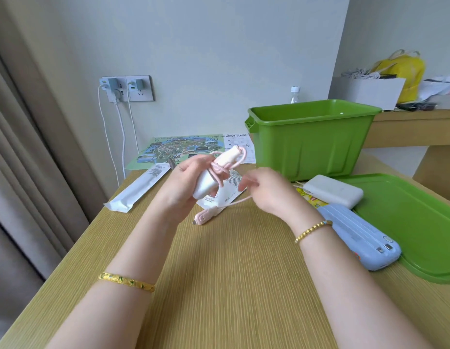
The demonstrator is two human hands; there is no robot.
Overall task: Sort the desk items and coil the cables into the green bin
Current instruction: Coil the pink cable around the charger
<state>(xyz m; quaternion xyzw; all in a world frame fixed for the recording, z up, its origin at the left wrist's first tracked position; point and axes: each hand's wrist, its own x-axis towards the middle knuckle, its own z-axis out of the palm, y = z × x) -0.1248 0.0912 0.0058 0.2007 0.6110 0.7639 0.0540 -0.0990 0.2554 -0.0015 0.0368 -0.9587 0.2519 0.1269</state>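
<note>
My left hand [186, 182] grips the small white device [213, 177] above the desk [231, 273]. My right hand [264, 190] pinches its pink cable [234, 202], winding it round. Next I wrap the loose end, then drop it in the green bin [312, 142]

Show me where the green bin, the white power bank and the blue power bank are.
green bin [312, 144]: head view, front wall.
white power bank [334, 191]: head view, top face.
blue power bank [357, 235]: head view, ribbed top face.
</note>
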